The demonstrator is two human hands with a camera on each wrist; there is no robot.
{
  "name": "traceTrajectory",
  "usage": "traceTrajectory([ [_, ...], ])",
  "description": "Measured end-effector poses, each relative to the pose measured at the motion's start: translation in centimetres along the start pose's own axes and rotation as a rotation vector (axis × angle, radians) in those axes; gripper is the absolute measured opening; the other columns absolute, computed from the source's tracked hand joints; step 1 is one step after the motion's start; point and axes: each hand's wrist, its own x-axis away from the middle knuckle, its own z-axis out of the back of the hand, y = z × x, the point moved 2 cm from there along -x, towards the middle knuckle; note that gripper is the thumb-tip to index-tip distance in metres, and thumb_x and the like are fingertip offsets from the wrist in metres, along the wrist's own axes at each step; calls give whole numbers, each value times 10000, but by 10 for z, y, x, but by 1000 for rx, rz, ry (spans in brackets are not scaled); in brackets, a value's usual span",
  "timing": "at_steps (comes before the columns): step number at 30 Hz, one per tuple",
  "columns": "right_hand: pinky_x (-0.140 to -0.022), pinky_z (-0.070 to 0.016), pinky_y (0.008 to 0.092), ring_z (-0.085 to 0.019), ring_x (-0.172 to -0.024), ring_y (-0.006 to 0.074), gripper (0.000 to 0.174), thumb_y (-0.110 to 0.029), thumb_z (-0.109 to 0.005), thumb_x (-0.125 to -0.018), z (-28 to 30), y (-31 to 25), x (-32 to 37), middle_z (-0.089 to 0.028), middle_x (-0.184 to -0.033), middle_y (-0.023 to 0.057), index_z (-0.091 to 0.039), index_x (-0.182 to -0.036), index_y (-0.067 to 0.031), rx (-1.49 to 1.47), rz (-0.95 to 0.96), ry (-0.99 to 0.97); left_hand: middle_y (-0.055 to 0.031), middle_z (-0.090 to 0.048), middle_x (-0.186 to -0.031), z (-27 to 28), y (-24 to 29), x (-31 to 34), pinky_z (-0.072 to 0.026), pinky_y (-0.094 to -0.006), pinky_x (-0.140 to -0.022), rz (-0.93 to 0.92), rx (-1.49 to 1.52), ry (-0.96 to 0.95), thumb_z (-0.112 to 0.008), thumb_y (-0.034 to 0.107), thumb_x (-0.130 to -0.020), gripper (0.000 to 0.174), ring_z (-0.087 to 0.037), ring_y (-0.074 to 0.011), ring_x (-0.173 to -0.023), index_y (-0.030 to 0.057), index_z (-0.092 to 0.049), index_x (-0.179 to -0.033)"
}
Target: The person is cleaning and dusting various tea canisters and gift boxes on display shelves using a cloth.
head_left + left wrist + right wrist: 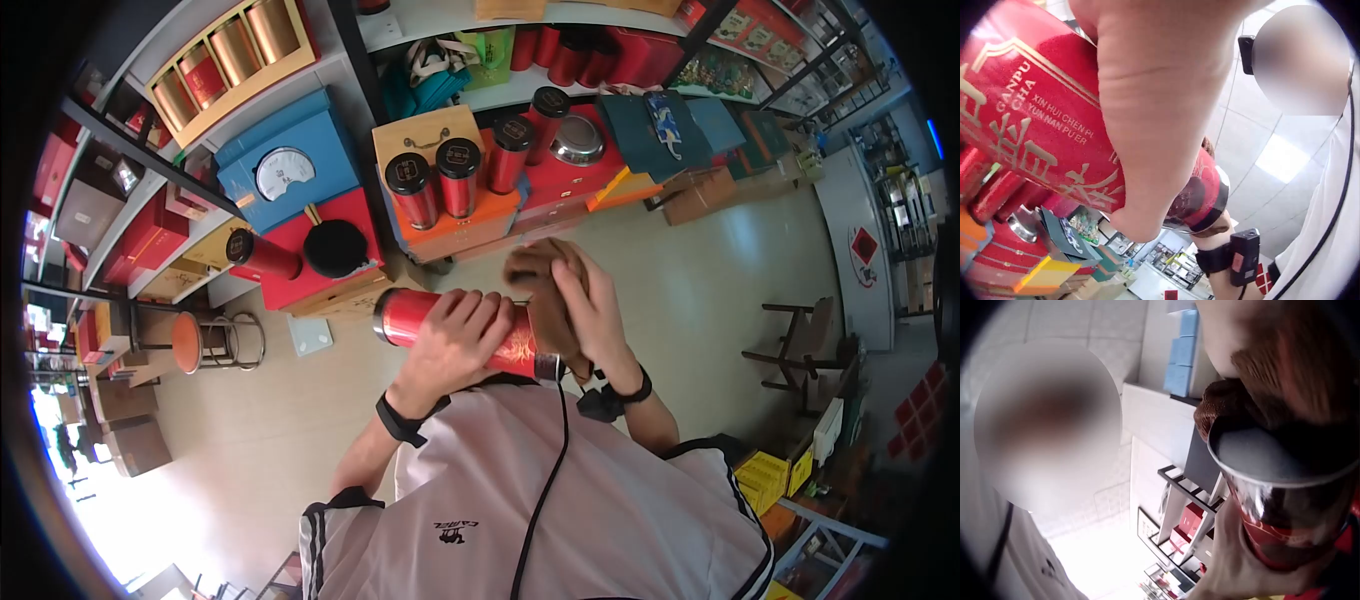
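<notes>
I can see a person's left hand (455,340) wrapped round a red can (515,345), with its fingers bent over the can. The can is on its side, held up in front of the person's pale shirt (610,490). It has gold marks on it and a dark end on the left. The right hand (597,312) holds a bunched-up brown cloth (552,310), and the cloth touches the right end of the can. The two hands are near each other but do not touch. A black cord (545,475) runs down the shirt.

Past the hands is an orange box (455,238). Two cans with black lids (458,185) stand near its front edge, one of them by the left corner. A shiny round silver thing (577,140) sits near the right edge of a red box (560,185).

More to the left is another red box, and a flat black round thing (335,248) lies near its right edge. A blue box (295,150) is at its back edge, with a pale round plate shape (285,173) on the front.

Farther off are a stool (186,342) on the left and a dark chair (800,350) on the right.
</notes>
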Motion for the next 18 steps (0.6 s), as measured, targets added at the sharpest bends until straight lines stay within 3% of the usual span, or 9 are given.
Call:
traceTrajectory([
  [2, -989, -519, 402, -643, -1189, 215, 433, -186, -552, -1044, 12, 16, -1, -623, -1358, 172, -520, -1398, 61, -162, -65, 23, -159, -642, -1142, 0, -5, -5, -529, -452, -946, -94, -115, -17, -779, 271, -632, 657, -646, -326, -1040, -28, -600, -1190],
  [4, -1006, -533, 342, -651, -1163, 205, 513, -211, -524, -1056, 25, 41, 8, -599, -1390, 150, -403, -1492, 32, -506, -186, -8, -177, -670, -1184, 9, -8, -1, -502, -485, -1023, -99, 128, 160, -759, 285, -716, 584, -651, -373, -1109, -13, -612, -1197],
  [5, -1006, -533, 342, -651, -1163, 205, 513, -211, -524, -1056, 22, 35, 11, -599, -1390, 150, -403, -1492, 32, -503, -183, 1, -181, -682, -1210, 11, -9, 1, -485, -506, -1053, -76, 324, 284, -751, 290, -751, 554, -651, -388, -1139, -5, -619, -1202],
  [7, -1058, -524, 383, -653, -1172, 234, 552, -205, -529, -1049, 7, 15, 20, -540, -1458, 159, -348, -1531, -4, -956, -221, -111, -184, -689, -1229, 11, -1, -2, -461, -525, -1080, -112, 398, 352, -737, 257, -786, 502, -649, -398, -1161, 12, -630, -1211],
  [9, -1144, -451, 397, -601, -1255, 274, 493, -129, -511, -1039, 4, 6, 26, -502, -1500, 153, -395, -1506, -22, 185, -68, -359, -138, -672, -1337, 15, 10, -4, -379, -541, -1167, -192, 423, 337, -701, 137, -843, 424, -607, -383, -1265, 121, -652, -1264],
  [12, -1163, -433, 399, -517, -1368, 244, 537, -227, -549, -1042, 9, 71, 43, -487, -1519, 114, -381, -1530, -78, -51, 93, -376, -22, -547, -1513, -1, 23, -11, -299, -495, -1243, -284, 81, 79, -709, 152, -805, 520, -453, -339, -1437, 343, -647, -1285],
  [13, -1163, -433, 399, -517, -1368, 244, 537, -227, -549, -1042, 11, 67, 53, -487, -1519, 114, -381, -1530, -78, -50, 91, -376, -22, -547, -1513, 0, 26, -11, -299, -495, -1243, -283, 83, 79, -709, 152, -805, 520, -453, -339, -1437, 343, -647, -1285],
  [15, -1166, -427, 415, -477, -1411, 247, 608, -301, -569, -1040, -4, 11, 63, -453, -1547, 100, -335, -1563, -101, -911, -588, -118, -35, -472, -1577, 5, 27, -13, -326, -518, -1228, -152, 121, 44, -714, 152, -785, 584, -410, -356, -1464, 411, -629, -1302],
  [18, -1184, -407, 422, -435, -1446, 247, 711, -334, -593, -1023, -3, 16, 61, -392, -1591, 102, -254, -1604, -103, -912, -501, -94, -142, -384, -1618, 13, 27, -15, -357, -577, -1186, -41, 112, -32, -760, 144, -750, 659, -345, -432, -1482, 412, -629, -1337],
])
